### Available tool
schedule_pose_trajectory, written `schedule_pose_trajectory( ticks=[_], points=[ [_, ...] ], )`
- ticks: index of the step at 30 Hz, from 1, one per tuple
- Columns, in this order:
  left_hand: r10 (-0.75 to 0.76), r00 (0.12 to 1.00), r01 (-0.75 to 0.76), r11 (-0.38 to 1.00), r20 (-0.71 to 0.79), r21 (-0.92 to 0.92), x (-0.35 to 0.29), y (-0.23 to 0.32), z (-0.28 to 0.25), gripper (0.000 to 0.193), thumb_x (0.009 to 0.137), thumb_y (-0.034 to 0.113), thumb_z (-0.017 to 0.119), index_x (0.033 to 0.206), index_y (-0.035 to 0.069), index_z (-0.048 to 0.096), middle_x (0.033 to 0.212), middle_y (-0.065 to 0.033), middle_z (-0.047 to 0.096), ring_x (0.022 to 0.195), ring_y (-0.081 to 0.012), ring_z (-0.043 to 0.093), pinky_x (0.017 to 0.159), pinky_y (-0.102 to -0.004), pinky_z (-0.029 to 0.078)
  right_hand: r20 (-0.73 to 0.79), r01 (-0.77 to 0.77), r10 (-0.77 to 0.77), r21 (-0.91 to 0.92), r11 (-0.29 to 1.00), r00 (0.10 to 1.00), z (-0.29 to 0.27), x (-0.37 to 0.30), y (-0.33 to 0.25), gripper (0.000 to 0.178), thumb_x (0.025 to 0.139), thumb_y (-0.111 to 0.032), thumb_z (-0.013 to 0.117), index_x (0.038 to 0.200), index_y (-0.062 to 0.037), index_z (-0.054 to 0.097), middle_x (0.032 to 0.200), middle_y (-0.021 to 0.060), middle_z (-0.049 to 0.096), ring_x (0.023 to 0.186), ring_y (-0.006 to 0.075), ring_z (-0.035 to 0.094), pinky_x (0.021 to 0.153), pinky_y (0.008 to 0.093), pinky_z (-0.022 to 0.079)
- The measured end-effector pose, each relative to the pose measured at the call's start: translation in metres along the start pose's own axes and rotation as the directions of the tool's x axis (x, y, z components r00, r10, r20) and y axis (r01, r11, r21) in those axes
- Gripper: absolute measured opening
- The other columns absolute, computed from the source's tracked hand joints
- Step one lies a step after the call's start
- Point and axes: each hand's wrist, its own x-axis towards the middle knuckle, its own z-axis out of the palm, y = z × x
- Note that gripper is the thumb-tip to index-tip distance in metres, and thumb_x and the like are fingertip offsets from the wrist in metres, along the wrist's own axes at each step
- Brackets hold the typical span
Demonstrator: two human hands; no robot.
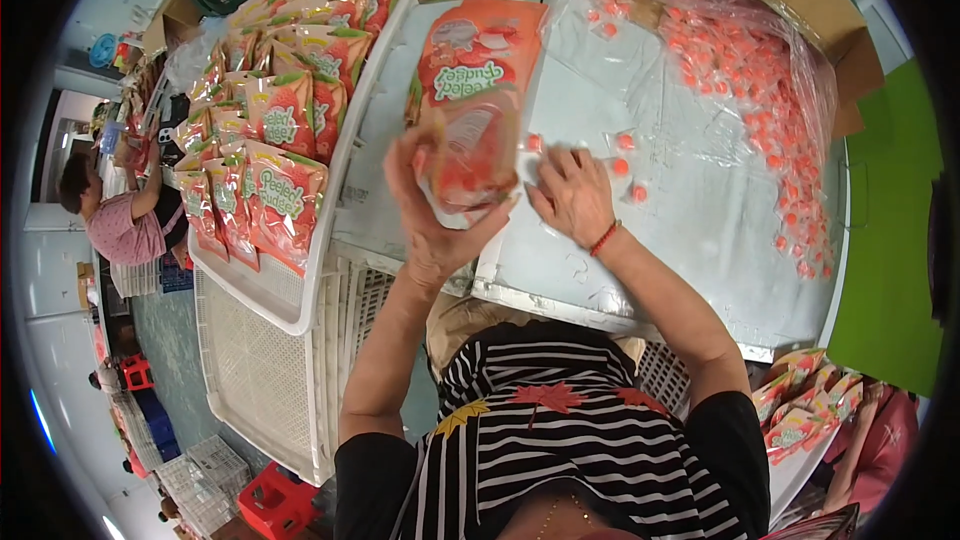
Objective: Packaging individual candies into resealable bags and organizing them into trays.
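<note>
My left hand [432,215] is closed round a red pouch [468,155] with a clear window, through which red sweets show; it is blurred. The pouch is held up above the left part of the work table, in front of flat red pouches [485,35] lying there. My right hand [577,195] rests palm down on the pale tabletop [690,240], its fingers bent and thumb apart, with nothing visible in it. One wrapped red sweet [535,143] lies by its fingertips. A few more wrapped sweets [621,167] lie just right of that hand.
A large heap of wrapped sweets [790,170] spreads along the right on clear plastic, beside a cardboard box [855,55]. On the left, filled pouches [285,195] stand in rows in a white tray [300,305]. Other people work at far left and lower right, near more pouches [800,420].
</note>
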Motion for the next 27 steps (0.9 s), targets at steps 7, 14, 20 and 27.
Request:
schedule_pose_trajectory(
  ticks=[7,14,20,27],
  points=[
    [0.052,0.996,-0.054,0.998,0.072,0.029,0.002,0.009,0.026,0.108,0.050,0.016,0.087,0.135,-0.001,0.023,0.127,-0.0191,0.037,0.113,-0.0336,0.044,0.096,-0.0435,0.038,-0.182,-0.064,0.093,0.160,0.985,0.979,-0.011,0.009,0.021,0.009,0.074,-0.014,0.063,0.071,-0.0078,0.058,0.071,0.0069,0.051,0.059,0.0203,0.054,0.049,0.0320,0.046],
    [-0.012,0.989,-0.012,0.987,0.150,0.158,0.007,0.007,0.046,0.106,0.050,0.020,0.087,0.133,-0.002,0.025,0.126,-0.0198,0.038,0.115,-0.0381,0.038,0.097,-0.0484,0.032,0.191,0.001,0.636,0.958,-0.288,0.748,-0.124,0.082,-0.004,0.017,0.090,-0.024,0.056,0.087,-0.0073,0.056,0.070,-0.0005,0.052,0.054,0.0061,0.044,0.057,0.0230,0.044],
    [0.022,0.996,-0.028,0.996,0.082,0.079,0.008,0.005,0.062,0.102,0.050,0.019,0.085,0.131,-0.001,0.027,0.124,-0.0187,0.041,0.112,-0.0373,0.039,0.095,-0.0489,0.032,-0.001,-0.207,0.520,0.917,0.341,0.854,-0.113,0.072,-0.027,0.016,0.093,-0.020,0.052,0.092,-0.0044,0.056,0.073,-0.0008,0.052,0.065,0.0036,0.047,0.059,0.0226,0.043],
    [-0.007,0.996,0.005,1.000,0.086,0.026,-0.002,-0.003,0.072,0.099,0.051,0.018,0.084,0.131,0.000,0.029,0.122,-0.0181,0.042,0.111,-0.0367,0.040,0.094,-0.0485,0.033,-0.078,-0.057,0.094,0.384,0.921,0.993,-0.099,0.069,-0.022,0.019,0.089,-0.016,0.046,0.093,-0.0007,0.058,0.083,0.0151,0.059,0.069,0.0326,0.055,0.064,0.0411,0.045]
  ],
)
